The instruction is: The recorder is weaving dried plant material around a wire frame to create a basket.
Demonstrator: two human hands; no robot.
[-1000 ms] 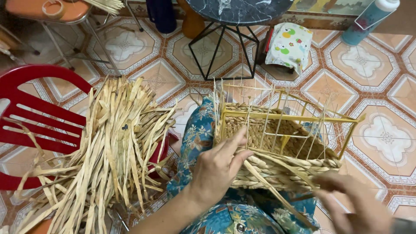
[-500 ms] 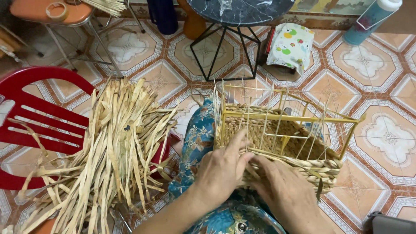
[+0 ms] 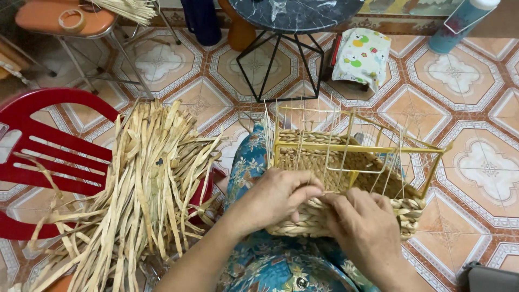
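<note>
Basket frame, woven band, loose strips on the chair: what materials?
Basket frame: looks like thin metal rod, glossy yellow coating, straight bars with crisp corners.
Woven band: twisted dried plant fibre, matte tan, rope-like plaits.
Loose strips: flat dried leaf or grass, pale and matte, curling at their ends; species unclear.

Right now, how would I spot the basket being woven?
Find the red chair heaped with dry straw strips; just right of it, both hands rest on the basket in the person's lap. It alone has a yellow wire frame rising above braided straw walls.
</note>
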